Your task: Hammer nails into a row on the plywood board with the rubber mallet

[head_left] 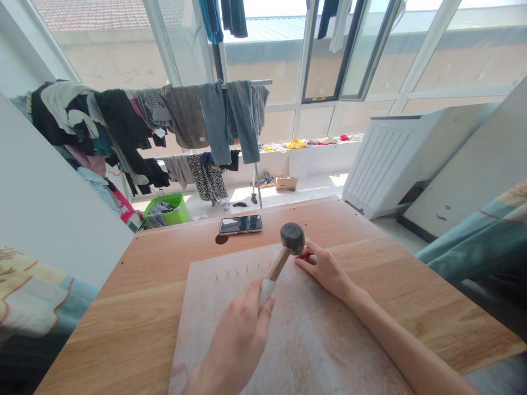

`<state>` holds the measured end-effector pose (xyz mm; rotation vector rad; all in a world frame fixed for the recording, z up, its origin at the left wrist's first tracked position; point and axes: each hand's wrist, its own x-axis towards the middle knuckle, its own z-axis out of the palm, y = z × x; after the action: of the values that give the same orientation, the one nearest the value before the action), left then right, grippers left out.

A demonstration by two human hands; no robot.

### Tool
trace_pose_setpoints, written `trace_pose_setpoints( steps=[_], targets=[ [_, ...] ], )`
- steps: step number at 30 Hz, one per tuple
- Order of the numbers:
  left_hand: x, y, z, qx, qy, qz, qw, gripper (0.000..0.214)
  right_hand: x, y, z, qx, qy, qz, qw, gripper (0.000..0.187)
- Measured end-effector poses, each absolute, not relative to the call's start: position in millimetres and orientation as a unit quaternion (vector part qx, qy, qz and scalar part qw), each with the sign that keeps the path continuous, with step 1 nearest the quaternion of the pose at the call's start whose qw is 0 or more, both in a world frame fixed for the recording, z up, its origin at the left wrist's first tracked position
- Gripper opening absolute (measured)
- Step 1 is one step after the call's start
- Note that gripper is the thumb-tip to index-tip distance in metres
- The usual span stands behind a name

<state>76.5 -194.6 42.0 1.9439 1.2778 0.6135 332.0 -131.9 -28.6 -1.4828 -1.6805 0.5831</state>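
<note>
My left hand (242,323) is wrapped round the pale grip of a rubber mallet (292,238), which has a black head and a wooden handle. The mallet head is raised over the far part of a whitish wooden board (247,351). Close behind the head, my right hand (319,265) rests by the board's far right part with thumb and fingers pinched together. What they hold, if anything, is too small or hidden to make out. Several thin nails (236,271) stand in a row along the board's far side, left of the mallet handle.
Under the board is a wooden table (123,307) with a phone (241,224) and a dark round hole (221,239) near its far edge. Beyond stand a laundry-laden drying rack (247,83), a green basket (181,207) and a white cabinet-like unit (382,159).
</note>
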Motion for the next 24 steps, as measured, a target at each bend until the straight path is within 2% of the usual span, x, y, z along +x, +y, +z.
trace_pose_setpoints(
  steps=[17, 24],
  targets=[
    [73.9, -196.3, 44.0, 0.751, 0.495, 0.241, 0.364, 0.034, 332.3, -131.3, -30.3, -0.582, -0.654, 0.248, 0.415, 0.033],
    [77.1, -196.2, 44.0, 0.759, 0.49, 0.234, 0.36, 0.032, 333.4, -131.4, -34.4, -0.581, -0.656, 0.25, 0.411, 0.026]
  ],
)
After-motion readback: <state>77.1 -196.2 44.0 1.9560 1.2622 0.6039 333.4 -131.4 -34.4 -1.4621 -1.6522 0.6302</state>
